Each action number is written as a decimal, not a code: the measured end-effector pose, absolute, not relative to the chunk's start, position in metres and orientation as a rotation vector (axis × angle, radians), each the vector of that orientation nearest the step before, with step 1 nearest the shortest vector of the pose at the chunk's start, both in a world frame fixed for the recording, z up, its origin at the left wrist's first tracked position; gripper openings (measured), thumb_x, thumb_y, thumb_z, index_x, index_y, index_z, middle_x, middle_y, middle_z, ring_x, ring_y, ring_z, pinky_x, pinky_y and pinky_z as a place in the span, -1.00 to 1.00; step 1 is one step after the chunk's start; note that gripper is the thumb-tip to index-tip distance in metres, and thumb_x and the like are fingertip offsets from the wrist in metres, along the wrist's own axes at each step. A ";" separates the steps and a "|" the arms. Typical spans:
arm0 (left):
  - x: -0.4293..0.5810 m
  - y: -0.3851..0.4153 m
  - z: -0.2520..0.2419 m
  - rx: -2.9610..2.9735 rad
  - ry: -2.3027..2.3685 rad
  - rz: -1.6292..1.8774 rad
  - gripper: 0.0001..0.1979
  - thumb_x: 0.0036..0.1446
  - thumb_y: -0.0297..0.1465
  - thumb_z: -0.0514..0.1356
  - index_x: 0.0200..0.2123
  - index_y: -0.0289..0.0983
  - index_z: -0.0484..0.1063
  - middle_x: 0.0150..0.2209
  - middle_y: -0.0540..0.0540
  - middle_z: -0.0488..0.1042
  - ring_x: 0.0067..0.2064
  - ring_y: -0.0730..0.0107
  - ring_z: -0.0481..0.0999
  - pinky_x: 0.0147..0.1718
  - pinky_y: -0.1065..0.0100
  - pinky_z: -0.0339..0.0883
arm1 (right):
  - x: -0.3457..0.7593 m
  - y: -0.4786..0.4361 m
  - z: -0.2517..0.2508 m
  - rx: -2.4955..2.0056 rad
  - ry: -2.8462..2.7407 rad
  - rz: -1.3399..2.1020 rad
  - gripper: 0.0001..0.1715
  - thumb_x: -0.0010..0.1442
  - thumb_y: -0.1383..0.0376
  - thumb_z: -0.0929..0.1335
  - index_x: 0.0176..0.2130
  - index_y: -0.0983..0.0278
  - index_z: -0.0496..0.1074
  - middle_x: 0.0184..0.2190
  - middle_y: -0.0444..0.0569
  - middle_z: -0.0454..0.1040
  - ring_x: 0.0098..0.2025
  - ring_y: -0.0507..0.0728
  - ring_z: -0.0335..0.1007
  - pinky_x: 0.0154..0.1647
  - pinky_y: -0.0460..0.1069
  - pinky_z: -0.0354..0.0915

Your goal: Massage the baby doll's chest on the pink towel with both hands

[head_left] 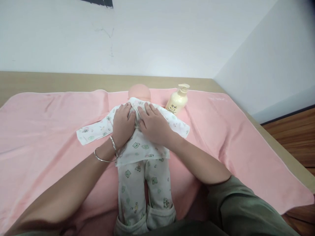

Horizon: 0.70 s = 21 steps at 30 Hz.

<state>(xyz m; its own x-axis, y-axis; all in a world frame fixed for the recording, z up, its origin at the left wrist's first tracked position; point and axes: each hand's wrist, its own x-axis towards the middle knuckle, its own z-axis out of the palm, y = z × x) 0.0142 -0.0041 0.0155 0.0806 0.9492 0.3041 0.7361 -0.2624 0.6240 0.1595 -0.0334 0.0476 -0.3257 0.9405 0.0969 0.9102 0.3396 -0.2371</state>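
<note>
A baby doll [139, 92] lies face down on a pink towel [44, 124], head away from me. It wears a white printed top and matching trousers [144, 188]. My left hand [123, 124] lies flat on the doll's upper back, fingers stretched toward the collar, two silver bangles on the wrist. My right hand [154, 124] lies flat beside it on the right shoulder blade, fingers spread. Both hands press on the printed top [140, 149] and hold nothing.
A cream pump bottle [177, 100] stands just right of the doll's head on the towel. The towel covers a wooden platform [61, 80] against white walls. The platform's right edge [283, 154] drops to a wooden floor.
</note>
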 end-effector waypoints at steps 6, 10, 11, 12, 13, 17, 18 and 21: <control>0.007 -0.001 0.013 2.266 1.684 0.731 -0.39 0.42 -0.25 -0.15 0.34 -0.48 0.28 0.42 -0.40 0.28 0.49 -0.09 0.19 0.52 -0.13 -0.02 | 0.175 0.005 0.041 -1.753 -2.268 0.362 -0.25 0.51 0.18 0.10 0.52 0.46 0.02 0.56 0.30 0.01 0.61 0.38 -0.13 0.59 0.31 -0.09; 0.005 -0.010 0.027 2.401 1.573 0.524 -0.36 0.42 -0.26 -0.13 0.41 -0.53 0.16 0.47 -0.46 0.18 0.52 -0.20 0.10 0.50 -0.23 0.00 | 0.186 0.011 0.047 -1.674 -2.339 0.468 -0.22 0.51 0.15 0.14 0.53 0.48 -0.01 0.57 0.34 -0.07 0.62 0.37 -0.19 0.59 0.27 -0.10; 0.006 -0.013 0.030 2.399 1.567 0.500 -0.36 0.42 -0.28 -0.13 0.43 -0.54 0.14 0.48 -0.45 0.14 0.54 -0.21 0.06 0.50 -0.23 -0.01 | 0.188 0.012 0.050 -1.660 -2.349 0.507 -0.21 0.50 0.15 0.16 0.53 0.46 -0.01 0.57 0.32 -0.07 0.62 0.36 -0.17 0.59 0.26 -0.07; 0.008 -0.017 0.032 2.393 1.563 0.487 -0.36 0.42 -0.31 -0.13 0.44 -0.54 0.12 0.50 -0.45 0.11 0.55 -0.22 0.02 0.51 -0.23 -0.02 | 0.190 0.012 0.052 -1.651 -2.352 0.542 -0.21 0.49 0.15 0.17 0.53 0.44 0.00 0.57 0.30 -0.06 0.61 0.35 -0.13 0.58 0.25 -0.04; 0.010 -0.020 0.034 2.386 1.558 0.485 -0.36 0.41 -0.33 -0.13 0.44 -0.54 0.11 0.51 -0.44 0.09 0.56 -0.21 -0.01 0.52 -0.22 -0.03 | 0.190 0.012 0.053 -1.646 -2.349 0.561 -0.22 0.49 0.16 0.18 0.53 0.42 0.01 0.57 0.28 -0.03 0.60 0.34 -0.09 0.57 0.23 0.00; 0.015 -0.022 0.035 2.342 1.541 0.611 -0.44 0.34 -0.40 -0.08 0.33 -0.44 0.27 0.41 -0.37 0.27 0.50 -0.12 0.14 0.51 -0.15 0.03 | 0.181 0.001 0.054 -1.693 -2.348 0.426 -0.28 0.52 0.23 0.14 0.52 0.44 0.04 0.54 0.27 0.07 0.60 0.37 -0.07 0.57 0.30 -0.02; 0.014 -0.021 0.036 2.323 1.538 0.652 -0.49 0.31 -0.41 -0.06 0.26 -0.40 0.33 0.34 -0.34 0.35 0.45 -0.08 0.23 0.49 -0.11 0.10 | 0.177 -0.004 0.054 -1.708 -2.362 0.366 -0.29 0.51 0.26 0.13 0.52 0.46 0.04 0.54 0.29 0.06 0.60 0.40 -0.09 0.57 0.35 -0.04; 0.009 -0.011 0.039 2.240 1.576 0.710 -0.69 0.24 -0.44 -0.05 -0.06 -0.30 0.42 0.06 -0.30 0.52 0.19 -0.01 0.46 0.32 -0.03 0.34 | 0.164 -0.022 0.052 -1.709 -2.417 0.242 -0.28 0.49 0.28 0.18 0.51 0.47 0.05 0.55 0.36 0.01 0.59 0.47 -0.09 0.57 0.39 -0.05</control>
<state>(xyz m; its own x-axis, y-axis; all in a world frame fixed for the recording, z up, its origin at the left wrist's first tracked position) 0.0094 -0.0111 0.0389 0.2716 0.9377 0.2168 0.7833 -0.3463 0.5163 0.1644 -0.0221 0.0519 -0.3282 0.9435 0.0456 0.9157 0.3297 -0.2297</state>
